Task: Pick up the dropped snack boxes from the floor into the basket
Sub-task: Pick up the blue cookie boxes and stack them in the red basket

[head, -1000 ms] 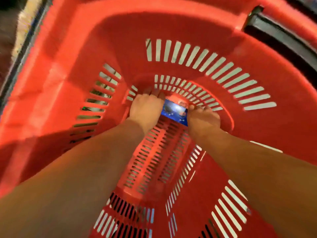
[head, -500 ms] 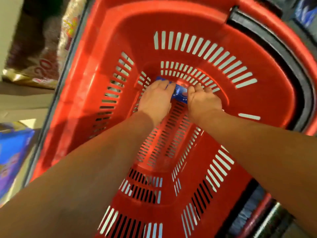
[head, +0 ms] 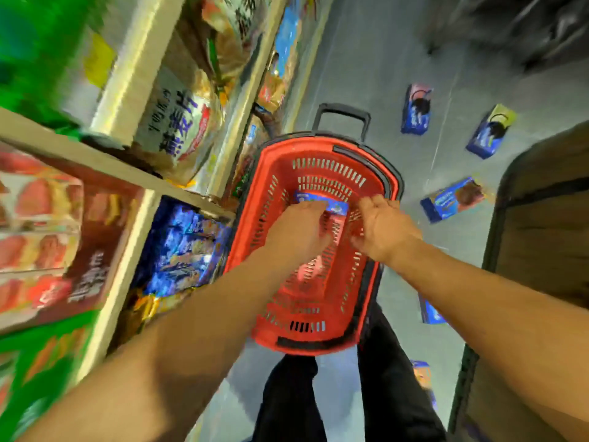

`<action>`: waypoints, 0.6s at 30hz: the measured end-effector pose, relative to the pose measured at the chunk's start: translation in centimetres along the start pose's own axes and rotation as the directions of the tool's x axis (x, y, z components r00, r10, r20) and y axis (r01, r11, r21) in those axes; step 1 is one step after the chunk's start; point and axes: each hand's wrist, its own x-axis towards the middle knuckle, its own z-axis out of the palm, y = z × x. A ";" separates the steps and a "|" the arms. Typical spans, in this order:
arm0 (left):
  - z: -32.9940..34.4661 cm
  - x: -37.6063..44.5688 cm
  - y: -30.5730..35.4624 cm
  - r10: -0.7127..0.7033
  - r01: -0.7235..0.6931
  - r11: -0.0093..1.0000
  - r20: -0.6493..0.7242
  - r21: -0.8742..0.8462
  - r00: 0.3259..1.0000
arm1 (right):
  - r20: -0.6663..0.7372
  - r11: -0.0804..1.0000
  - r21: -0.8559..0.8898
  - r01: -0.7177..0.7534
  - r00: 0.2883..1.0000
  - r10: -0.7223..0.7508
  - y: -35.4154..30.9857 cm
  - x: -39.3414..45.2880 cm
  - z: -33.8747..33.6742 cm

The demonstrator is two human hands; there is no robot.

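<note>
Your left hand [head: 298,231] and right hand [head: 384,231] hang released above the red slotted plastic basket [head: 280,173]. Nearest blue cardboard snack box [head: 452,199] lies on the floor right of your right hand, long axis left-right.

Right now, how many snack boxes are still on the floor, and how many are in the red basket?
Boxes on the floor: 5, at and; the last two are partly hidden.
Boxes in the basket: 1, blue.
Total: 6 boxes.
</note>
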 end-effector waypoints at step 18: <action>-3.1 -18.3 18.8 0.480 -0.488 0.865 0.091 0.112 0.872 | -0.211 0.890 0.254 -0.379 0.876 0.434 5.9 -33.9 -0.3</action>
